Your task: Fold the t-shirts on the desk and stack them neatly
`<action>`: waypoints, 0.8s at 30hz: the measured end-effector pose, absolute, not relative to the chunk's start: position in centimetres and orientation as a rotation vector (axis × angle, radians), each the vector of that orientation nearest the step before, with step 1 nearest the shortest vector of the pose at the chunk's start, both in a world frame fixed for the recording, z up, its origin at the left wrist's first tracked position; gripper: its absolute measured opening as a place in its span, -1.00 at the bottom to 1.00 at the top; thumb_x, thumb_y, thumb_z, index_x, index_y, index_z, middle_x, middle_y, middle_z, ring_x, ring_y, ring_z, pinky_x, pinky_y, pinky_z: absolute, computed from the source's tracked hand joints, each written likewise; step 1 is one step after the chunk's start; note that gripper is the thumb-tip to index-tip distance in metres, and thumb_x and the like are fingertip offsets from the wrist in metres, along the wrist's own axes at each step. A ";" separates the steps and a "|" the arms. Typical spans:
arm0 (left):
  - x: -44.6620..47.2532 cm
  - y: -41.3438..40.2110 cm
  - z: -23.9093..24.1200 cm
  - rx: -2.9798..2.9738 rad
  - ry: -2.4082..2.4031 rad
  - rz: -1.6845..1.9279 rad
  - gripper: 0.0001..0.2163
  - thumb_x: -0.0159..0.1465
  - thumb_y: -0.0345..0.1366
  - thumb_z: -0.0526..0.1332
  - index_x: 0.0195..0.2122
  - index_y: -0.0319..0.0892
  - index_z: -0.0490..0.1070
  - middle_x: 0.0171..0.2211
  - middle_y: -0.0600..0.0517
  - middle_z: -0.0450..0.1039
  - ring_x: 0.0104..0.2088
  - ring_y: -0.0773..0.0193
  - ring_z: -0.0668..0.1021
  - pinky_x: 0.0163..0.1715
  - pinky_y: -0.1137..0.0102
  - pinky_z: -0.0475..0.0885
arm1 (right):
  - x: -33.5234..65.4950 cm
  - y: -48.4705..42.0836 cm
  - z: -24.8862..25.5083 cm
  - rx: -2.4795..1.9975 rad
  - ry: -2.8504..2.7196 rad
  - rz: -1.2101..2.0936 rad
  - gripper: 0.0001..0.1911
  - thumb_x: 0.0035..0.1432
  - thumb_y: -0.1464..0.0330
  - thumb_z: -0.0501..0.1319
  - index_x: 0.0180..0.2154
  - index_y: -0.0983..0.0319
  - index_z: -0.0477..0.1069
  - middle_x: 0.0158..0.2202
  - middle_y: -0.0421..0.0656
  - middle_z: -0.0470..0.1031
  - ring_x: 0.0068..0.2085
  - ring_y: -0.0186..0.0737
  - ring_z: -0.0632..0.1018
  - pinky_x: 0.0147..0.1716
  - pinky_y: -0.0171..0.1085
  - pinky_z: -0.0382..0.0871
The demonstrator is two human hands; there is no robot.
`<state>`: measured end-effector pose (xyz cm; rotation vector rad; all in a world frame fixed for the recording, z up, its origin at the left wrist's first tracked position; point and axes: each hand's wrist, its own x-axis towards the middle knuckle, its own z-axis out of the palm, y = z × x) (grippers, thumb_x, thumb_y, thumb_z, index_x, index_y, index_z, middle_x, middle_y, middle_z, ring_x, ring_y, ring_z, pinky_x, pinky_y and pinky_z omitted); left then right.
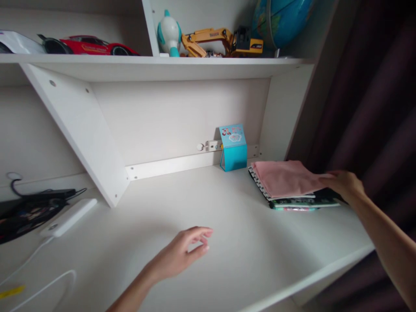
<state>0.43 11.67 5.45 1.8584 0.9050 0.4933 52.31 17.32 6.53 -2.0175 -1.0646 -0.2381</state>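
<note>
My right hand [344, 185] rests on the right end of a pink folded cloth [284, 177], fingers closed on its edge. The cloth lies on a stack of spiral notebooks [302, 202] at the right of the white desk [227, 242]. My left hand [183, 253] hovers just above the middle of the desk, fingers loosely curled and apart, holding nothing.
A small blue desk calendar [233, 148] stands at the back by the notebooks. A white power strip [69, 216], cables and a dark pouch [26, 212] lie at the left. The shelf above holds a red toy car [87, 45], yellow excavator [221, 41] and globe [281, 19]. A dark curtain [373, 99] hangs at the right.
</note>
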 end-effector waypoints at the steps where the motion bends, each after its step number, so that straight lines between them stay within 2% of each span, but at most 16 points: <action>1: 1.8 12.6 5.5 1.776 0.838 0.495 -0.63 0.21 -0.12 0.14 0.02 -0.10 0.32 0.00 -0.05 0.36 -0.03 0.22 0.43 0.01 0.33 0.28 | 50.8 17.9 7.7 -2.001 -1.114 -0.274 -0.84 -0.14 0.37 0.26 -0.41 0.29 0.50 -0.47 0.14 0.48 -0.54 -0.19 0.42 -0.55 -0.19 0.19; 3: 4.4 14.7 5.4 1.576 0.754 0.528 -0.57 0.21 -0.06 0.12 0.05 -0.16 0.26 0.01 -0.12 0.34 -0.04 0.19 0.45 -0.01 0.29 0.29 | 46.6 19.2 10.4 -1.836 -1.368 -0.376 -0.69 0.04 0.40 0.10 -0.14 0.32 0.40 -0.32 0.12 0.48 -0.39 -0.17 0.47 -0.41 -0.23 0.26; 5: 6.5 17.1 5.1 1.329 0.723 0.599 -0.51 0.23 0.00 0.06 0.08 -0.20 0.20 0.03 -0.18 0.32 -0.04 0.16 0.46 -0.04 0.28 0.31 | 41.0 20.3 12.9 -1.664 -1.580 -0.381 -0.66 0.12 0.44 0.02 -0.04 0.26 0.30 -0.21 0.00 0.45 -0.26 -0.24 0.47 -0.28 -0.32 0.29; 7: 7.8 19.2 4.7 1.071 0.707 0.683 -0.46 0.24 0.06 -0.02 0.10 -0.23 0.16 0.04 -0.23 0.30 -0.05 0.13 0.47 -0.08 0.26 0.33 | 34.9 20.5 14.2 -1.505 -1.811 -0.340 -0.67 0.15 0.45 0.01 -0.03 0.16 0.28 -0.14 -0.13 0.43 -0.17 -0.30 0.45 -0.16 -0.38 0.27; 8: 8.1 20.0 4.5 0.962 0.700 0.722 -0.44 0.24 0.09 -0.05 0.09 -0.25 0.15 0.04 -0.24 0.30 -0.06 0.12 0.47 -0.09 0.24 0.34 | 32.0 20.2 14.4 -1.352 -1.994 -0.292 -0.66 0.16 0.48 -0.01 -0.02 0.20 0.27 -0.10 -0.08 0.40 -0.11 -0.25 0.43 -0.12 -0.33 0.27; 10: 7.6 21.1 4.0 0.817 0.705 0.786 -0.39 0.23 0.15 -0.14 0.07 -0.28 0.17 -0.01 -0.24 0.35 -0.08 0.09 0.49 -0.12 0.21 0.37 | 27.1 18.8 13.8 -1.133 -2.300 -0.181 -0.64 0.15 0.52 -0.04 -0.02 0.24 0.27 -0.11 -0.04 0.40 -0.10 -0.19 0.41 -0.13 -0.27 0.27; 13: 5.3 21.4 2.9 0.764 0.717 0.817 -0.31 0.22 0.20 -0.25 -0.02 -0.32 0.28 -0.16 -0.17 0.46 -0.12 0.04 0.50 -0.14 0.19 0.37 | 23.4 16.3 11.1 -0.884 -2.604 0.112 -0.67 0.18 0.44 0.01 -0.01 0.21 0.28 -0.17 -0.07 0.42 -0.16 -0.19 0.45 -0.19 -0.29 0.29; 16: 2.4 21.0 1.8 0.728 0.702 0.755 -0.29 0.20 0.22 -0.23 -0.07 -0.34 0.35 -0.21 -0.17 0.50 -0.11 -0.03 0.50 -0.13 0.17 0.37 | 24.1 16.0 7.9 -1.078 -2.541 0.436 -0.72 0.19 0.37 0.05 -0.04 0.16 0.31 -0.15 -0.10 0.43 -0.15 -0.19 0.46 -0.17 -0.29 0.27; 18: 0.9 20.9 1.3 0.687 0.741 0.698 -0.39 0.23 0.12 -0.13 -0.05 -0.33 0.34 -0.20 -0.18 0.50 -0.11 -0.02 0.50 -0.10 0.15 0.36 | 25.7 17.4 6.0 -1.437 -2.308 0.572 -0.75 0.17 0.40 0.07 -0.10 0.23 0.36 -0.13 -0.03 0.43 -0.12 -0.11 0.45 -0.12 -0.22 0.23; 20: 0.1 21.1 0.9 0.656 0.877 0.667 -0.55 0.26 -0.07 -0.04 -0.01 -0.34 0.30 -0.24 -0.16 0.52 -0.13 0.01 0.52 -0.08 0.14 0.35 | 27.0 19.2 4.2 -1.690 -2.088 0.656 -0.78 0.13 0.43 0.10 -0.18 0.34 0.39 -0.17 0.08 0.45 -0.11 0.00 0.45 -0.11 -0.13 0.22; 22: 0.1 21.2 0.7 0.629 1.024 0.665 -0.63 0.25 -0.24 -0.01 0.01 -0.36 0.27 -0.30 -0.15 0.53 -0.19 0.03 0.55 -0.08 0.14 0.36 | 27.3 20.7 2.8 -1.765 -1.958 0.732 -0.78 0.09 0.41 0.13 -0.22 0.40 0.39 -0.22 0.13 0.46 -0.14 0.04 0.46 -0.13 -0.10 0.24; 24: 0.7 21.2 0.8 0.628 1.056 0.712 -0.63 0.22 -0.35 0.01 0.03 -0.40 0.24 -0.31 -0.16 0.53 -0.23 0.06 0.56 -0.08 0.16 0.36 | 26.6 21.4 1.8 -1.777 -1.819 0.848 -0.71 0.00 0.38 0.22 -0.20 0.39 0.39 -0.23 0.09 0.47 -0.20 0.00 0.49 -0.21 -0.15 0.31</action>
